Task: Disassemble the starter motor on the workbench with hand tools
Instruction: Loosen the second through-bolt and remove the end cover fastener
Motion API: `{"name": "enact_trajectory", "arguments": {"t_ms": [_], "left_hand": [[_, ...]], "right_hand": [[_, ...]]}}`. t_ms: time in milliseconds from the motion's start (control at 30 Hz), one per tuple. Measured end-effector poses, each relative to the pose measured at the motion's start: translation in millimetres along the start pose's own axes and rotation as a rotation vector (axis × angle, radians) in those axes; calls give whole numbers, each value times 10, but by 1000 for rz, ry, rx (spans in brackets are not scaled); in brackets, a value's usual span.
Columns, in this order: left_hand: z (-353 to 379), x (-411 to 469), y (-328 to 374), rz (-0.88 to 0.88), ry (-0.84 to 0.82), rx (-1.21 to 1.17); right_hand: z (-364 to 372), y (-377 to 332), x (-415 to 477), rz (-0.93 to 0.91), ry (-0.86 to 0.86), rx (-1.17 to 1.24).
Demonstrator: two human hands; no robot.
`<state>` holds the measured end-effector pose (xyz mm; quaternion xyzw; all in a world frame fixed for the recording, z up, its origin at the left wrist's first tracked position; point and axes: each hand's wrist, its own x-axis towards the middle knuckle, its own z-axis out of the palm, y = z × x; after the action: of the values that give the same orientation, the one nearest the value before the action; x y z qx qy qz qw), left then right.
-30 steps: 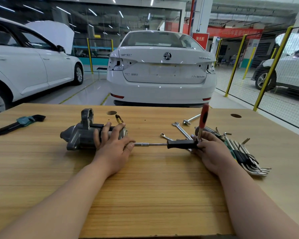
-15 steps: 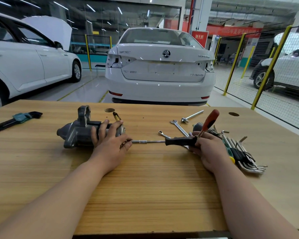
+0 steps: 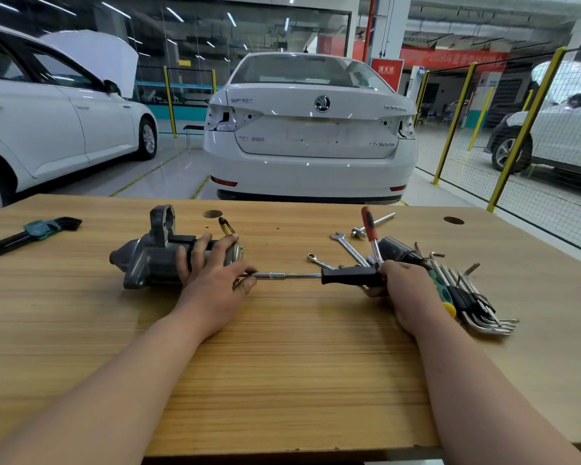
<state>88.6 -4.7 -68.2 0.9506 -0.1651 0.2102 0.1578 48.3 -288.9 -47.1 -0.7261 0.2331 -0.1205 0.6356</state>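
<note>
- Workshop floor, with a white saloon car [image 3: 309, 135] parked tail-on, lies beyond a pale wood-grain workbench [image 3: 282, 364] that fills the lower half of the view.
- A grey cast-metal starter motor [image 3: 148, 263] lies on its side on the bench, left of centre, with its nose to the left and its mounting ear standing up.
- The left hand [image 3: 212, 280] rests on the motor's round body, fingers curled over the top and thumb down by the right-hand end face.
- A black-handled driver [image 3: 349, 276] with a slim steel shaft lies level, its tip meeting the motor's end beside the left thumb. The hand hides the fastener.
- The right hand [image 3: 403, 290] grips the rear of the black handle, fingers wrapped round it.
- A red-handled tool [image 3: 369, 223] stands tilted up just behind those fingers. It seems to touch them, but I cannot tell whether the hand holds it.
- A chrome open-ended spanner [image 3: 348, 246] and a small ring spanner [image 3: 317, 260] lie flat just behind the driver.
- A steel bar [image 3: 383, 219] lies farther back, and a dark cylinder [image 3: 396, 250] sits near the right hand.
- A fan of steel hex keys [image 3: 477, 307] in a black holder lies right of the right hand, beside a green and yellow screwdriver [image 3: 441, 290].
- A small yellow and black piece [image 3: 226, 226] lies just behind the motor, near a round hole [image 3: 212, 214] in the bench.
- A set of black hex keys in a teal holder [image 3: 37, 229] lies at the far left, well apart from the motor.
</note>
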Motion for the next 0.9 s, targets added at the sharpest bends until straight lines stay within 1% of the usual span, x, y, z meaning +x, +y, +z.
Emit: {"name": "enact_trajectory", "arguments": {"t_ms": [100, 233, 367, 700, 800, 900], "left_hand": [[9, -2, 4, -5, 2, 1], [20, 6, -9, -2, 2, 13], [23, 13, -12, -6, -14, 57], [28, 8, -18, -2, 2, 60], [34, 8, -28, 9, 34, 38], [39, 3, -29, 24, 60, 23]], "right_hand": [[-14, 6, 7, 1, -7, -64], [-9, 40, 29, -28, 49, -20], [-21, 6, 27, 56, -45, 21], [-18, -15, 15, 52, -103, 92], [-13, -7, 19, 45, -89, 62], [-14, 1, 31, 22, -75, -34]]}}
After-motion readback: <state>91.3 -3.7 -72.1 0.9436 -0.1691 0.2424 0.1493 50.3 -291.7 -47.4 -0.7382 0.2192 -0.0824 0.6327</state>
